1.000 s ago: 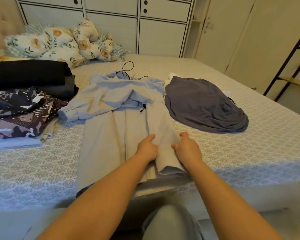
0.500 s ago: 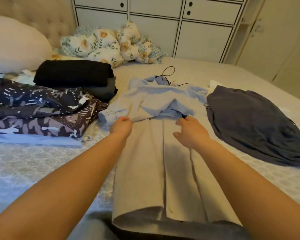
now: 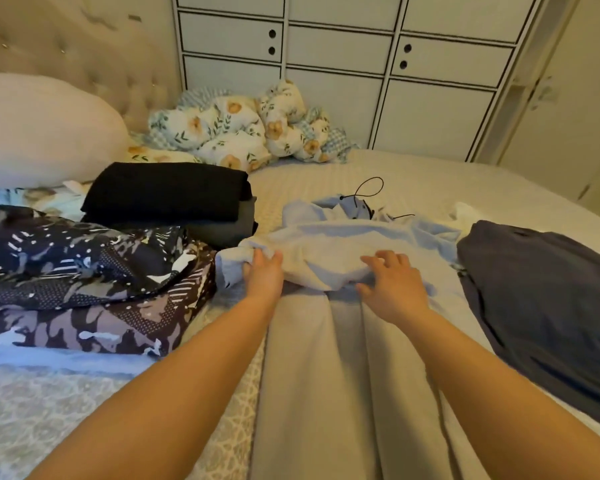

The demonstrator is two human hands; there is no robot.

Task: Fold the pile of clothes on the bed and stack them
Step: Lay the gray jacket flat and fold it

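right in front of me the pale blue garment (image 3: 343, 375) lies lengthwise on the bed (image 3: 465, 181), its lower part folded into long flat panels running toward the camera. both bare forearms reach out over it. my left hand (image 3: 264, 277) is at the garment's left edge, fingers curled into a bunched fold of the fabric, gripping it. my right hand (image 3: 392, 285) lies flat on the crumpled upper part, fingers spread wide and pressing down, holding nothing. just right of the garment, touching its edge, a dark grey garment (image 3: 541, 299) lies loosely spread. to the left sits the stack of folded clothes (image 3: 84, 282): dark patterned pieces on a light blue one. beyond that, a folded black item (image 3: 167, 192) rests on a grey one. a thin black cord (image 3: 369, 188) loops up at the far end of the blue garment. farther back, a large white pillow (image 3: 42, 129) leans on the tufted headboard (image 3: 77, 53), a floral duvet (image 3: 243, 129) is bundled up, and white cabinets (image 3: 343, 64) line the wall.
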